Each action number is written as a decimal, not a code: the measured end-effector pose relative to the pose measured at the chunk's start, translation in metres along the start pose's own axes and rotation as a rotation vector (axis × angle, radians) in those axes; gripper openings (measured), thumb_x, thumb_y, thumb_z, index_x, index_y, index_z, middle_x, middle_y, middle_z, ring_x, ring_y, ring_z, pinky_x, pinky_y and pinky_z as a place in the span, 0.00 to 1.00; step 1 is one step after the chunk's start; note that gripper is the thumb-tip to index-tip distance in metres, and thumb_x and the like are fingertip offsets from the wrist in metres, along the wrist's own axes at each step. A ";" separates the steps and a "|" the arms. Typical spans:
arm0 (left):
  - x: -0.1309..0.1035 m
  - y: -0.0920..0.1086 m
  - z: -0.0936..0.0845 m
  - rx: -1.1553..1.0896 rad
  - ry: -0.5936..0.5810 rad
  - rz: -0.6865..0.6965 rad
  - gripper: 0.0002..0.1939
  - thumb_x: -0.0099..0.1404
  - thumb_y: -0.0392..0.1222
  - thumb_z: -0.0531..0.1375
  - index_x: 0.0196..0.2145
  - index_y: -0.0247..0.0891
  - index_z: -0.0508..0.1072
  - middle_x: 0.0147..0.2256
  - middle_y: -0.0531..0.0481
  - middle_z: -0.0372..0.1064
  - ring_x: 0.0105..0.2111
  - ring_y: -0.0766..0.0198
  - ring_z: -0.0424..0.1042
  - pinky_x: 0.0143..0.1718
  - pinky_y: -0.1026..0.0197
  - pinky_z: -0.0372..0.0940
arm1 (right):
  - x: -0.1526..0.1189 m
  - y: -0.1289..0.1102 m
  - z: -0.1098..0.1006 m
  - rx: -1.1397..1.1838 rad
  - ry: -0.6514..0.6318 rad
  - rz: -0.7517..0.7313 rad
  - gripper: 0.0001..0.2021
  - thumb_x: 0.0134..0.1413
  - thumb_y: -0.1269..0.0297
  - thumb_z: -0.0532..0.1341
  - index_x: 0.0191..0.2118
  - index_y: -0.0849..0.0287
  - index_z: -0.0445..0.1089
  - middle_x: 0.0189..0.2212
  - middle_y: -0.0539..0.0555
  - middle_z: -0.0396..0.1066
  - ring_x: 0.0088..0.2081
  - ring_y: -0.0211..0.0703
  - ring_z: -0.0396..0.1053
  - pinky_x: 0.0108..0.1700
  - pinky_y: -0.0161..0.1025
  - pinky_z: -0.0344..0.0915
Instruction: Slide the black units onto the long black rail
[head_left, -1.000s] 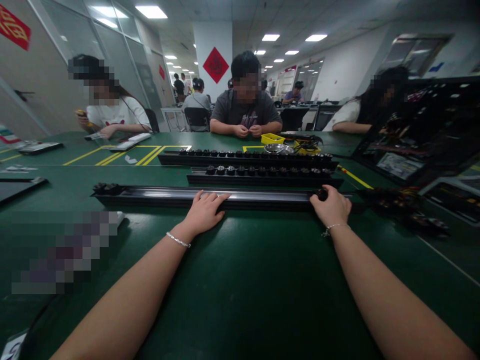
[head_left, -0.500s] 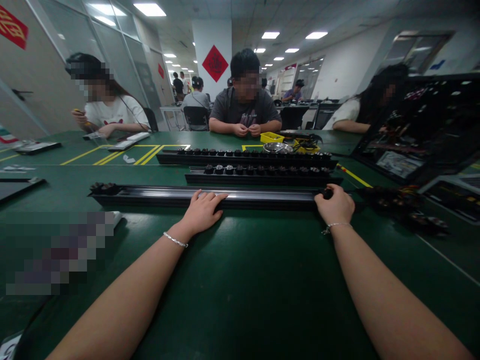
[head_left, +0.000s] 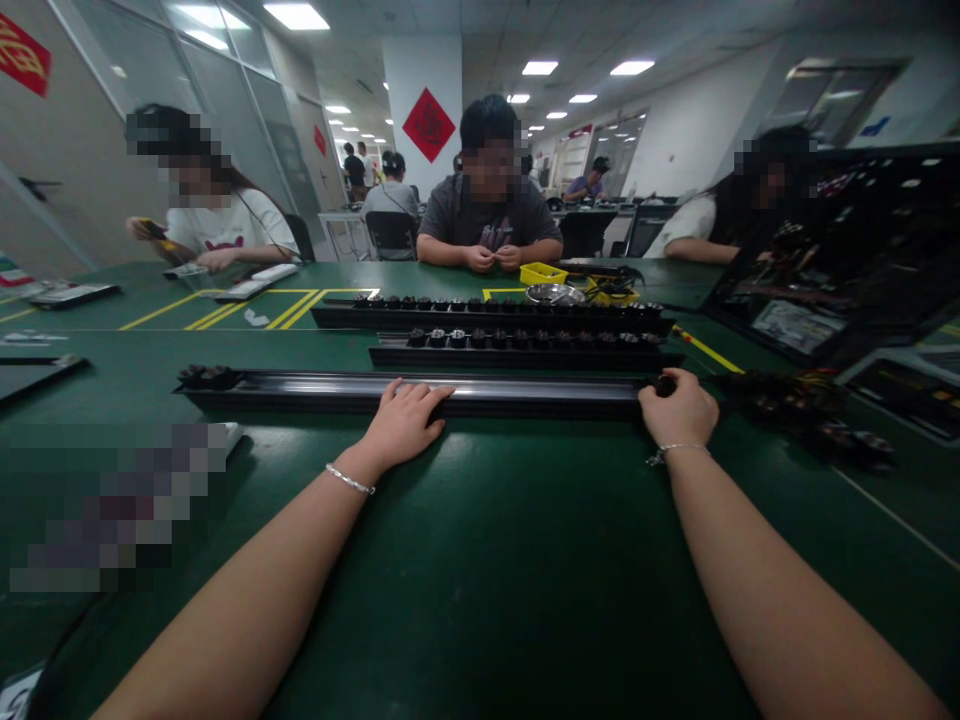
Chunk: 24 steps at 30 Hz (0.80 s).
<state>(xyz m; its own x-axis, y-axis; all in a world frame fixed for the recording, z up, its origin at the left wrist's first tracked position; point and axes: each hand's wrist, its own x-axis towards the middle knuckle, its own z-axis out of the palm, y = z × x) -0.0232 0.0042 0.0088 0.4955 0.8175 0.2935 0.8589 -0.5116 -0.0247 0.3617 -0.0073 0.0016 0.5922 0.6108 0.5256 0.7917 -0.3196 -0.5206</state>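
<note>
A long black channel rail point(head_left: 525, 393) with a shiny inner strip lies crosswise on the green table in front of me. My left hand point(head_left: 406, 415) rests on its middle with the fingers spread and the palm over the near edge. At the rail's right end, my right hand point(head_left: 681, 408) pinches a small round black part point(head_left: 663, 385), mostly covered by the fingers. Several similar black parts point(head_left: 208, 376) sit in the rail's left end. Behind it lie a shorter rail point(head_left: 525, 357) and a longer rail point(head_left: 487, 317), both lined with round black pieces.
Loose dark parts with wires point(head_left: 799, 405) lie to the right, near a black panel point(head_left: 840, 260). A yellow tray point(head_left: 543, 274) and a round metal dish point(head_left: 555, 294) stand farther back. Across the green table point(head_left: 465, 560) sit co-workers, one person point(head_left: 487, 215) directly opposite.
My right hand has shifted slightly to the right along the rail's end, still pinching the small black part. My left hand has stayed in place on the rail.
</note>
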 end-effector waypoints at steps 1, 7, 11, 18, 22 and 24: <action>0.000 0.000 0.000 0.000 0.001 0.002 0.26 0.62 0.46 0.54 0.58 0.47 0.59 0.46 0.47 0.68 0.49 0.53 0.65 0.60 0.43 0.44 | 0.000 0.000 0.000 -0.003 -0.003 0.005 0.21 0.44 0.61 0.56 0.46 0.62 0.68 0.36 0.59 0.70 0.40 0.50 0.65 0.52 0.51 0.57; 0.000 -0.001 0.001 0.003 0.007 0.006 0.26 0.62 0.46 0.54 0.58 0.46 0.59 0.46 0.47 0.68 0.50 0.53 0.65 0.60 0.43 0.44 | 0.001 0.000 -0.001 -0.005 -0.015 0.017 0.21 0.44 0.61 0.56 0.47 0.62 0.69 0.36 0.60 0.70 0.41 0.51 0.65 0.52 0.51 0.57; 0.000 0.000 0.000 0.007 0.006 0.006 0.26 0.62 0.45 0.54 0.58 0.46 0.59 0.46 0.48 0.68 0.49 0.54 0.65 0.59 0.44 0.45 | 0.001 0.000 -0.002 -0.007 -0.025 0.023 0.22 0.44 0.61 0.57 0.47 0.62 0.69 0.37 0.60 0.70 0.41 0.51 0.66 0.53 0.51 0.57; 0.000 0.000 -0.001 0.003 0.005 -0.006 0.23 0.63 0.45 0.53 0.56 0.45 0.62 0.45 0.48 0.69 0.48 0.54 0.65 0.60 0.45 0.45 | 0.001 0.000 -0.004 -0.009 -0.028 0.049 0.22 0.44 0.62 0.57 0.48 0.62 0.68 0.37 0.60 0.69 0.42 0.51 0.65 0.53 0.51 0.57; 0.001 0.000 0.000 0.000 0.004 -0.016 0.23 0.62 0.45 0.54 0.55 0.45 0.62 0.45 0.48 0.69 0.48 0.54 0.65 0.60 0.44 0.45 | 0.003 0.003 -0.004 0.002 -0.002 0.072 0.21 0.44 0.62 0.58 0.47 0.62 0.69 0.37 0.59 0.69 0.41 0.50 0.65 0.53 0.51 0.57; 0.001 -0.001 0.000 -0.007 0.003 -0.018 0.23 0.62 0.45 0.54 0.55 0.45 0.63 0.45 0.48 0.69 0.48 0.54 0.65 0.60 0.44 0.45 | 0.004 0.004 -0.005 0.011 0.008 0.088 0.21 0.44 0.62 0.58 0.46 0.61 0.69 0.36 0.59 0.69 0.41 0.50 0.65 0.52 0.51 0.58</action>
<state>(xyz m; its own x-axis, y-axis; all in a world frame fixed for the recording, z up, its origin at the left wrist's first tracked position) -0.0230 0.0055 0.0089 0.4793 0.8258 0.2972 0.8668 -0.4985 -0.0129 0.3680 -0.0097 0.0043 0.6609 0.5747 0.4826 0.7346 -0.3638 -0.5727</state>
